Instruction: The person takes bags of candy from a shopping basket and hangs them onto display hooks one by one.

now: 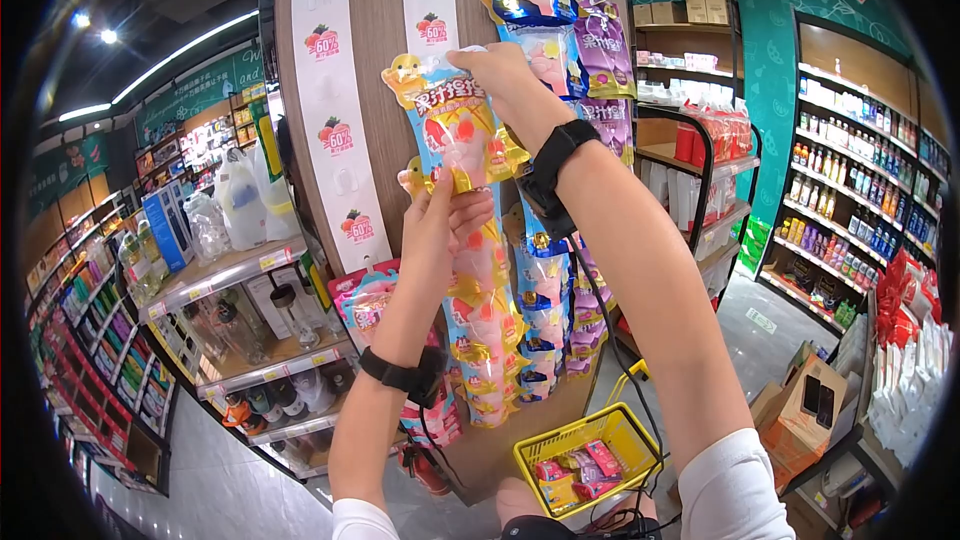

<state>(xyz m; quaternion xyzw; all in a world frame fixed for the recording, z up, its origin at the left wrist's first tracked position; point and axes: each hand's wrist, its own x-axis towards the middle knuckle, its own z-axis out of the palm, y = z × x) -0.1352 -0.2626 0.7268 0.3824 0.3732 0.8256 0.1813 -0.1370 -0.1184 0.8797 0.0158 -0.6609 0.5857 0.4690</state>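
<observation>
Nearest the camera, the right forearm and left forearm reach up and forward, each with a black wrist strap. Between them, in front of the wooden panel, is the candy bag. The right hand has a narrow, pinched grip on its top edge; the left hand grips the bottom edge between thumb and fingers. Held at both ends like this, the bag seems steadied, with its label open to view. Its printed front faces the camera, top end up; the long axis runs nearly upright, the top leaning slightly left. Behind and below, hanging packs form columns, probably so their fronts show. The yellow basket sits low near the knees, with small packets inside, which leaves both hands free for the bag.
</observation>
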